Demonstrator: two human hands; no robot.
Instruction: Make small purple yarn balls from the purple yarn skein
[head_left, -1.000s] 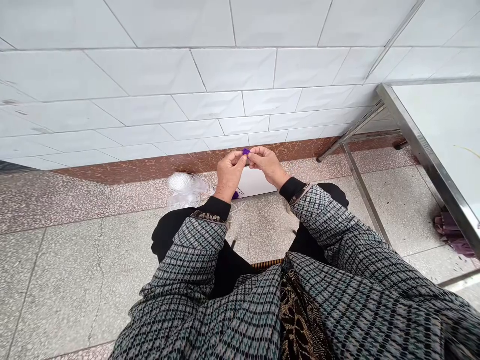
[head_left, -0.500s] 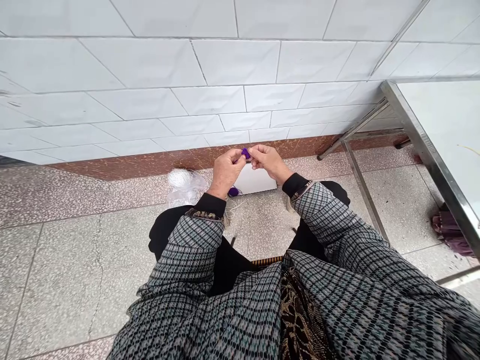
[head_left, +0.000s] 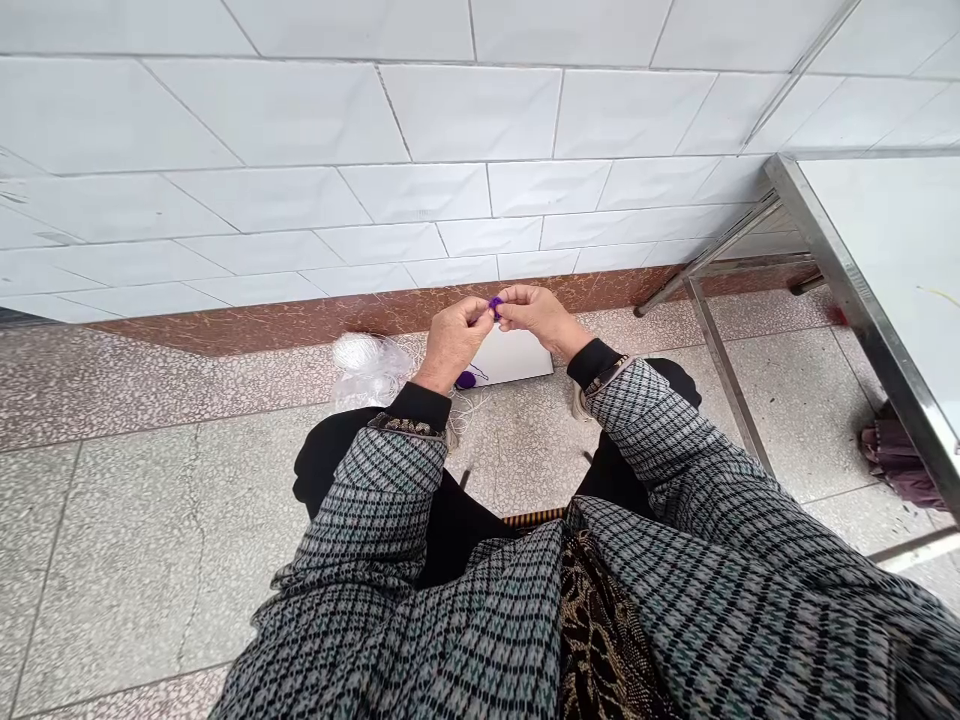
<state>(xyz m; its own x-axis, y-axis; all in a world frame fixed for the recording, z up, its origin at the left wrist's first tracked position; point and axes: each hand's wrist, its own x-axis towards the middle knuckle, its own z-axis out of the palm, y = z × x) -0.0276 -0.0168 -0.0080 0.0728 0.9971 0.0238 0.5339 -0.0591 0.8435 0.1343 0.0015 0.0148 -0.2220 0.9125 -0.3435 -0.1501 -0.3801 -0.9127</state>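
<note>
Between my two hands is a small piece of purple yarn work (head_left: 496, 307), mostly covered by the fingers. My left hand (head_left: 454, 340) pinches it from the left with thumb and forefinger. From the right, my right hand (head_left: 541, 318) grips it with its fingertips closed. A purple ball of yarn (head_left: 466, 380) lies just below my left hand, at the edge of a white board or box (head_left: 516, 357), and a loose purple strand runs beside it. Whether a hook or needle is in the fingers cannot be made out.
White yarn (head_left: 360, 352) in clear plastic lies on the speckled floor (head_left: 142, 520) to the left. Loose cream strands (head_left: 466, 412) trail near my knees. A metal-framed table (head_left: 862, 270) stands at the right, with a dark purple bundle (head_left: 900, 462) below it. A tiled wall (head_left: 450, 110) rises ahead.
My hands have drawn slightly closer together around the purple piece, and less of it shows. The right hand's fingers have turned a little. The view has tilted slightly.
</note>
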